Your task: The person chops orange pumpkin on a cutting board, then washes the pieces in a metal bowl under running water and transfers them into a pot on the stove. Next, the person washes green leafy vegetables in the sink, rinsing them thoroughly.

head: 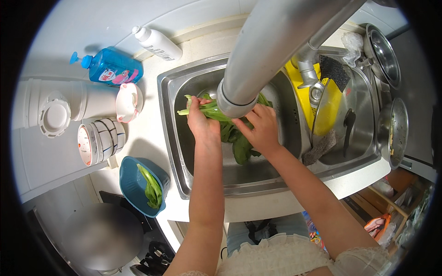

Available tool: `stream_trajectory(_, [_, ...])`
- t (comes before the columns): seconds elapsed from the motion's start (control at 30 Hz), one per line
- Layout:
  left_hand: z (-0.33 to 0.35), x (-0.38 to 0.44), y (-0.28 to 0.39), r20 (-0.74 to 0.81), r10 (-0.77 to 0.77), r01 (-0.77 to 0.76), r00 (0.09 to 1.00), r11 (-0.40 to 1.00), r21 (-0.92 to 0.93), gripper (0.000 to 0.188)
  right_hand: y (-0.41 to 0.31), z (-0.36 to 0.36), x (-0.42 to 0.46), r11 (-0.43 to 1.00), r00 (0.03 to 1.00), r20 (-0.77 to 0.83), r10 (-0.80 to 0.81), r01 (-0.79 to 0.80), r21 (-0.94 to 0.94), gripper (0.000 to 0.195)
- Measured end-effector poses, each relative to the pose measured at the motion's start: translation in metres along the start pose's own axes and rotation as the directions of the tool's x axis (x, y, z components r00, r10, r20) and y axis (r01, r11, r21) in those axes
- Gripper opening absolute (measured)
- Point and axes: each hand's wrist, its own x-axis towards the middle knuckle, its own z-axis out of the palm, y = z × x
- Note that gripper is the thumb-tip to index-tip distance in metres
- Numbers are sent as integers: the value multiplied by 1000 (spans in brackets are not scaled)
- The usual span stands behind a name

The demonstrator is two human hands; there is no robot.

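Note:
My left hand [204,119] grips the pale stem ends of a bunch of leafy greens [243,146] over the left sink basin [238,176]. On the other side of the bunch, my right hand [262,127] has its thumb and fingers on the leaves. The grey end of the faucet [238,100] hangs between my hands and hides part of the greens and fingertips. Dark leaves droop into the basin below. Left of the sink, a blue plastic basket [129,186] holds a few green stalks [152,189].
A blue pump bottle [115,67] and a white bottle [160,45] stand behind left, near stacked bowls [103,139]. The right basin holds a yellow board [298,93], a clear lid [338,103] and a scouring pad [321,148]. Steel bowls [393,138] sit at the right edge.

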Motion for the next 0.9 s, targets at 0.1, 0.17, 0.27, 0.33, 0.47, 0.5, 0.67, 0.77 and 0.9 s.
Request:
stream_trajectory(0.1, [-4, 2, -3, 27, -14, 14, 1000, 1000, -9, 15, 7, 3, 3, 998, 998, 57, 26, -29, 60, 12])
stream_trajectory(0.17, [-7, 4, -4, 56, -24, 24, 998, 1000, 0, 15, 10, 4, 2, 992, 995, 93, 40, -51, 120, 10])
stream_trajectory(0.27, [-6, 4, 2, -31, -51, 51, 998, 999, -7, 15, 12, 1, -2, 864, 934, 205, 291, -349, 362, 10])
stream_trajectory(0.33, [-2, 1, 4, -32, -25, 25, 999, 1000, 2, 14, 10, 2, -1, 903, 972, 108, 211, -236, 358, 12])
stream_trajectory(0.47, [-1, 0, 2, -12, -6, 6, 1000, 1000, -2, 14, 5, 4, 2, 919, 960, 178, 219, -263, 292, 14])
stream_trajectory(0.5, [-2, 1, 2, -5, -7, 7, 1000, 1000, 3, 14, 6, 4, 2, 912, 952, 187, 240, -288, 293, 13])
stream_trajectory(0.67, [-11, 7, 2, -18, -38, 38, 999, 999, 5, 14, 7, 6, -1, 884, 951, 162, 264, -306, 353, 13])
stream_trajectory(0.77, [-10, 5, -4, 9, -74, 74, 997, 997, -9, 15, 11, 7, -4, 857, 917, 245, 316, -386, 341, 14])
stream_trajectory(0.9, [-12, 5, -2, 48, -90, 88, 995, 996, 30, 14, 33, 8, -10, 818, 890, 121, 440, -453, 355, 24])
